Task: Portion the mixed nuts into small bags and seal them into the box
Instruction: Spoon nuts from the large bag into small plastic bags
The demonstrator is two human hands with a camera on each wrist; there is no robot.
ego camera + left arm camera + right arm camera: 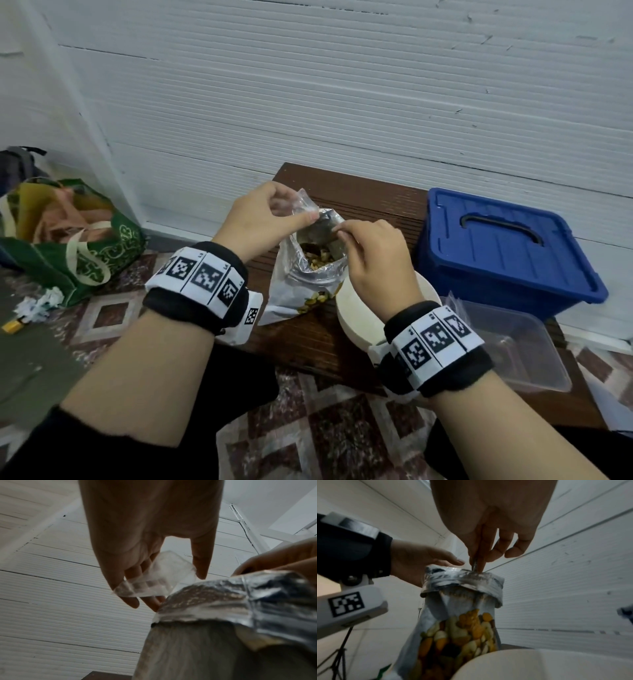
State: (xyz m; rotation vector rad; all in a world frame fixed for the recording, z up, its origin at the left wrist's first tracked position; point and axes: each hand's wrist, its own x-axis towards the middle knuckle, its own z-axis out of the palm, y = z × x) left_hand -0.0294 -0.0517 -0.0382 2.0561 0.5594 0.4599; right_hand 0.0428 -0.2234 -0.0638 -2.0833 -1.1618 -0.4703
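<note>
Early in the task, by the look of it — no filled small bag shows anywhere. The nut pouch [310, 270] stands open on the dark wooden table [376, 202], its foil rim rolled down, mixed nuts visible inside and through its clear front window in the right wrist view. The left hand [260, 219] pinches an empty small clear bag [154, 580] between thumb and fingers, just above and to the left of the pouch mouth; the bag looks flat, nothing in it. The right hand [373, 253] pinches a thin metallic thing at the pouch rim — a spoon handle or a foil fold, cannot tell which — with the other fingers loosely curled. A white bowl [352, 308] sits just beside the pouch on its right, partly under the right wrist. The blue box [507, 246] stands at the table's far right with its lid on; a clear plastic tub [513, 346] lies in front of it, apparently empty. Left to do, I judge: fill this bag, seal it, repeat for the rest, open the box, load it, close it — nearly everything.
</note>
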